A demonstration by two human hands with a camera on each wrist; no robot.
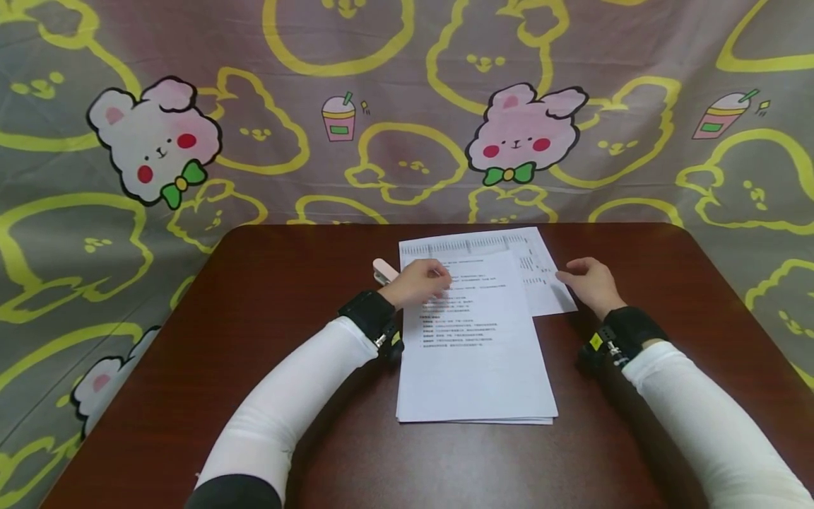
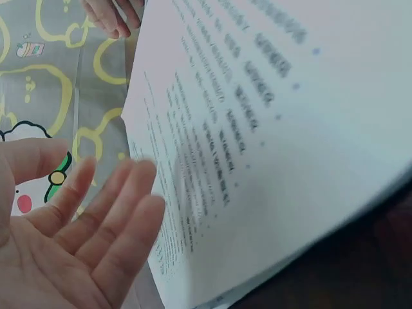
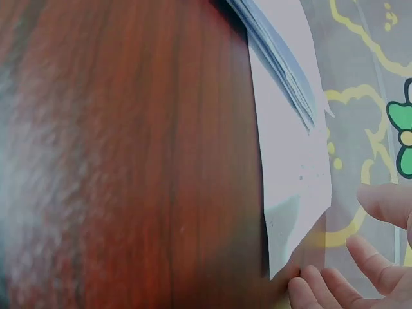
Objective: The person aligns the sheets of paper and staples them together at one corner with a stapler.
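A stack of printed sheets (image 1: 477, 378) lies on the table, its text on the upper part of the top page. Beneath its upper end, a turned sheet (image 1: 552, 293) sticks out to the right and back. My left hand (image 1: 420, 281) hovers over the stack's upper left, fingers loosely extended and holding nothing; in the left wrist view its palm shows beside the text. Close to the turned sheet's right edge is my right hand (image 1: 591, 283), fingers apart and holding nothing; whether a fingertip touches the paper I cannot tell. A pale pink stapler (image 1: 384, 271) is partly hidden behind my left hand.
The dark reddish-brown table (image 1: 254, 297) has rounded far corners. Behind it hangs a patterned cloth (image 1: 407, 92) with cartoon animals and drink cups. A strapped black camera band sits on each wrist, above white sleeves (image 1: 299, 389).
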